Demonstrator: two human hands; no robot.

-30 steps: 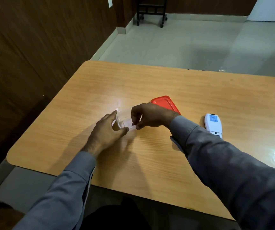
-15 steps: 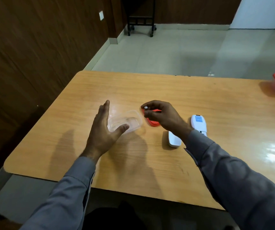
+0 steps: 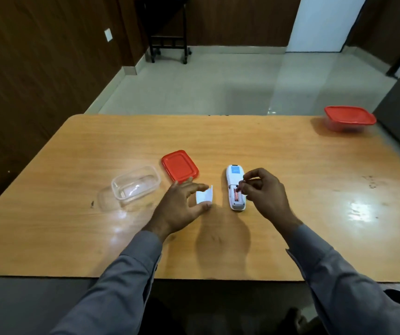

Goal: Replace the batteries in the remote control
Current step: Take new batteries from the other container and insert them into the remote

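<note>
Remote control [image 3: 235,187], back up, compartment open, one battery [image 3: 236,195] seated.
I see my right hand [image 3: 264,192] at its 3 o'clock pinching something small; left hand [image 3: 182,206] spread open, thumb touching the cover [image 3: 204,195].

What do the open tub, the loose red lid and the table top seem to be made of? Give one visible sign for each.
Open tub: clear, glossy plastic, it seems; the table shows through its walls.
Loose red lid: opaque red plastic, with a moulded raised rim.
Table top: wood or wood-look laminate, lacquered; grain lines and bright glare patches show.
</note>
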